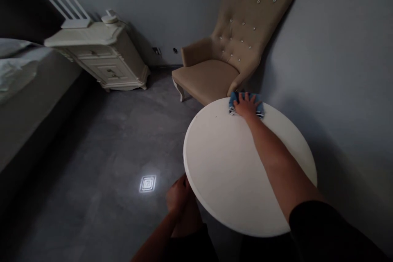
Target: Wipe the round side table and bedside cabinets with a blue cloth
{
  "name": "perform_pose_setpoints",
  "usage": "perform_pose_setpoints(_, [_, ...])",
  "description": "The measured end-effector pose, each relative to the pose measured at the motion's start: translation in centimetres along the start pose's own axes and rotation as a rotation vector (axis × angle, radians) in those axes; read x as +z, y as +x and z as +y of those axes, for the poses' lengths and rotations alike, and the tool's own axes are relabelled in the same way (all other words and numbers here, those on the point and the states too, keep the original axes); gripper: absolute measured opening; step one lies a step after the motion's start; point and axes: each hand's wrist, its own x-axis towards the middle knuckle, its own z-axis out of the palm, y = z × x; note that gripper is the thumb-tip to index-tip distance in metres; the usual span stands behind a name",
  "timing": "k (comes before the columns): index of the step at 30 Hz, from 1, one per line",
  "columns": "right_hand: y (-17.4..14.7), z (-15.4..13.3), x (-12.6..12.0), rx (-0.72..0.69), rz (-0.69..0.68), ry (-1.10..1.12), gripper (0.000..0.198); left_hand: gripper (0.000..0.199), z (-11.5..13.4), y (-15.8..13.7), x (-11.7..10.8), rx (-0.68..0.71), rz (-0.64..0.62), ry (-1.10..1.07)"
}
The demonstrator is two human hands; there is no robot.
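- In the head view, your right hand lay palm down on a folded blue cloth, its fingers spread well apart and pressing on the fabric rather than closing around it.
- The cloth sat at the far edge of the round white table, on the side next to the chair, with a dark-and-white border showing along its near side.
- Your right arm reached forward across the tabletop, its dark sleeve near the table's close edge.
- Your left hand was low beside the left edge of the table, fingers bent inward; their tips were hidden, so I cannot tell whether they had hold of the rim.
- A few small dark specks showed on the tabletop, to the left of the cloth.
- Just beyond the table stood a tan, button-tufted armchair.
- Farther left, a cream nightstand bore a white router with four antennas, standing beside a bed.
- On the grey floor, a bright square pattern showed left of your left hand.
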Motion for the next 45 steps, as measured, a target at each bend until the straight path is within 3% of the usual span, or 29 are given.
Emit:
perform_pose_setpoints(2, [-1.6,-5.4,0.3,-0.121,-0.009,0.021,0.079,0.049,0.1,0.1,0.2,-0.011,-0.005,0.015])
perform_pose_setpoints(5, [-7.0,-11.8,0.3,-0.294,-0.027,0.053,0.074,0.047,0.6,-0.2,0.3,-0.007,-0.011,0.042])
perform_pose_setpoints(8, [-14.6,-15.2,0.3,-0.456,-0.039,0.076,0.071,0.041,1.4,-1.1,-0.1,0.006,-0.019,0.049])
perform_pose_setpoints(10, [-20.4,-15.4,0.3,-0.554,-0.052,0.084,0.072,0.037,1.8,-1.9,-0.3,0.032,-0.025,0.033])
perform_pose_setpoints(14, [-32.9,-10.8,0.8,-0.698,-0.086,0.066,0.074,0.031,2.2,-3.3,0.0,0.078,-0.005,-0.018])
perform_pose_setpoints(18, [-43.6,-0.7,1.7,-0.752,-0.061,0.012,0.081,0.033,2.0,-4.4,1.1,0.121,0.012,0.001])
perform_pose_setpoints(21, [-47.4,8.0,2.3,-0.606,-0.067,-0.066,0.085,0.042,1.6,-4.6,1.7,0.133,0.038,0.046])
perform_pose_setpoints(24, [-46.5,15.7,2.1,-0.353,-0.057,-0.135,0.082,0.049,1.2,-4.5,1.8,0.099,0.053,0.052])
perform_pose_setpoints(27, [-41.6,21.1,0.9,-0.089,-0.035,-0.184,0.079,0.051,1.0,-4.0,1.6,0.090,0.060,0.051])
perform_pose_setpoints(29, [-37.0,23.2,0.0,0.047,-0.030,-0.196,0.077,0.051,1.0,-3.7,1.5,0.107,0.058,0.037])
perform_pose_setpoints(32, [-29.0,23.6,-1.0,0.190,-0.013,-0.193,0.076,0.047,1.0,-3.2,1.4,0.127,0.045,0.006])
perform_pose_setpoints(35, [-21.0,20.9,-1.4,0.250,0.013,-0.162,0.079,0.044,0.8,-2.6,1.4,0.118,0.040,0.004])
perform_pose_setpoints(39, [-12.4,12.9,-0.9,0.187,0.020,-0.108,0.081,0.039,0.9,-1.7,0.9,0.117,0.024,-0.008])
perform_pose_setpoints(42, [-9.2,5.2,-0.2,0.069,0.016,-0.091,0.079,0.038,1.2,-1.2,0.4,0.113,0.004,-0.015])
perform_pose_setpoints(45, [-10.0,-1.8,0.2,-0.055,0.019,-0.063,0.077,0.037,1.7,-1.0,0.0,0.116,-0.018,0.010])
